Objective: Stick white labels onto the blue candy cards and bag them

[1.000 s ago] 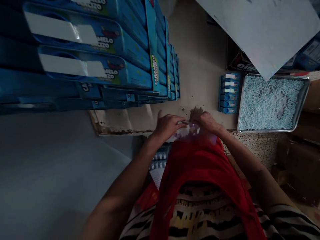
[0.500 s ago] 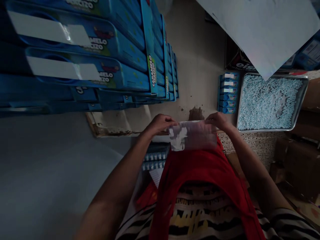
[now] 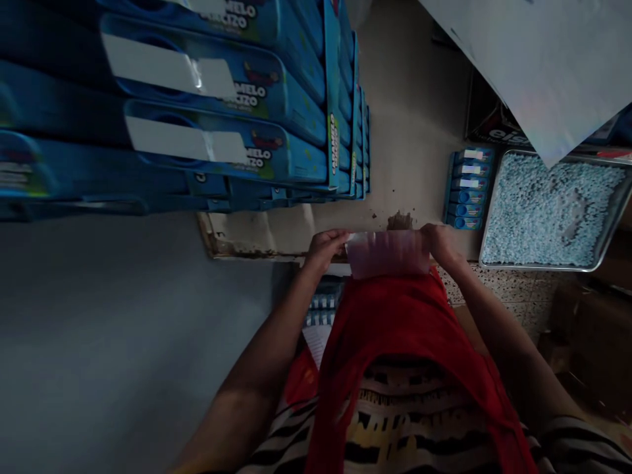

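A clear plastic bag [image 3: 388, 255] is stretched flat between my two hands, in front of the red apron [image 3: 390, 316] and over the near table edge. My left hand [image 3: 324, 249] pinches its left upper corner between thumb and fingers. At the opposite upper corner my right hand [image 3: 441, 243] grips the plastic, its fingertips partly hidden. The apron's red shows through the bag, and nothing can be made out inside it.
Blue candy boxes [image 3: 276, 148] rise in tall stacks at the left. On the table [image 3: 399, 131] stand a small display of blue boxes [image 3: 468, 187] and a metal tray [image 3: 540, 266] of pale blue pellets. A white paper sheet [image 3: 548, 59] hangs at the upper right.
The view has shifted, so the surroundings sit farther right. The bag between my hands has tilted and looks shorter, with its bright glare gone. Both hands keep their hold on it.
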Available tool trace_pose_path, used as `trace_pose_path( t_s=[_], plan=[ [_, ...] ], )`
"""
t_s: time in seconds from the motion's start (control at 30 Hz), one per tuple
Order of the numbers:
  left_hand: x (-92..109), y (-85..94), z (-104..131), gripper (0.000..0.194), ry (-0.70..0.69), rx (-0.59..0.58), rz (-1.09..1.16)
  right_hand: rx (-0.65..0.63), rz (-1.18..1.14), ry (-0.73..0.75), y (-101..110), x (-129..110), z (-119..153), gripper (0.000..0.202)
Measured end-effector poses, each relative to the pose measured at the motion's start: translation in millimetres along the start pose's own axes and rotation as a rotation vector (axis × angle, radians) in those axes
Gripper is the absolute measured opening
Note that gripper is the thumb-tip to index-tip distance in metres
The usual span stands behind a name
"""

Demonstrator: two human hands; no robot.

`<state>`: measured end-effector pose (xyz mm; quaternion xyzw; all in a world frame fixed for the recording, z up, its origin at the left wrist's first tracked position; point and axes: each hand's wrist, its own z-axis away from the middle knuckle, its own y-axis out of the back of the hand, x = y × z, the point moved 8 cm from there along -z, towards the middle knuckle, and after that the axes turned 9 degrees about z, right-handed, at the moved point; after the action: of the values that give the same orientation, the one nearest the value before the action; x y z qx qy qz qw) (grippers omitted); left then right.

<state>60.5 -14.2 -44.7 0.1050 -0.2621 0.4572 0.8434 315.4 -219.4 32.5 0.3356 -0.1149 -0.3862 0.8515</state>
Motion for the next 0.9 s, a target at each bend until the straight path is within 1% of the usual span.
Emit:
trace_pose_path(
  t_s=[0.07, 0.13, 0.2, 0.23, 0.27, 0.37, 0.43, 0.5, 0.57, 0.63, 0.77, 0.9],
  plan=[
    [1, -5.6, -4, 0.068, -0.092, 0.016, 0.027, 0.044, 0.081, -0.018, 13, -3, -5, 0.036],
    [2, -14.9, -8, 0.074, -0.188, 0.047, 0.048, 0.183, 0.134, -0.031, 32, -11, -3, 0.040],
    [4, -26.2, -9, 0.073, -0.254, 0.055, 0.028, 0.330, 0.150, 0.015, 46, -29, 5, 0.045],
    [6, -31.6, -8, 0.071, -0.273, 0.049, 0.001, 0.364, 0.135, 0.074, 47, -42, 9, 0.048],
    [8, -36.2, -6, 0.069, -0.287, 0.040, -0.040, 0.361, 0.103, 0.154, 44, -58, 11, 0.048],
    [21, -45.5, 9, 0.066, -0.339, 0.006, -0.210, 0.281, -0.031, 0.390, 22, -106, 14, 0.045],
    [31, -48.7, 21, 0.062, -0.384, -0.007, -0.297, 0.275, -0.083, 0.468, 10, -130, 11, 0.045],
    [37, -49.9, 29, 0.057, -0.400, -0.003, -0.331, 0.293, -0.089, 0.508, 2, -146, 8, 0.045],
    [40, -50.7, 33, 0.056, -0.390, 0.008, -0.342, 0.295, -0.071, 0.532, -4, -156, 6, 0.045],
    [40, -51.4, 34, 0.058, -0.383, 0.022, -0.334, 0.288, -0.055, 0.530, -9, -159, 5, 0.046],
    [42, -53.5, 35, 0.059, -0.391, 0.024, -0.340, 0.299, -0.076, 0.506, -20, -160, 4, 0.053],
    [39, -53.7, 35, 0.058, -0.378, 0.011, -0.332, 0.333, -0.112, 0.538, -32, -161, 6, 0.058]
  ],
)
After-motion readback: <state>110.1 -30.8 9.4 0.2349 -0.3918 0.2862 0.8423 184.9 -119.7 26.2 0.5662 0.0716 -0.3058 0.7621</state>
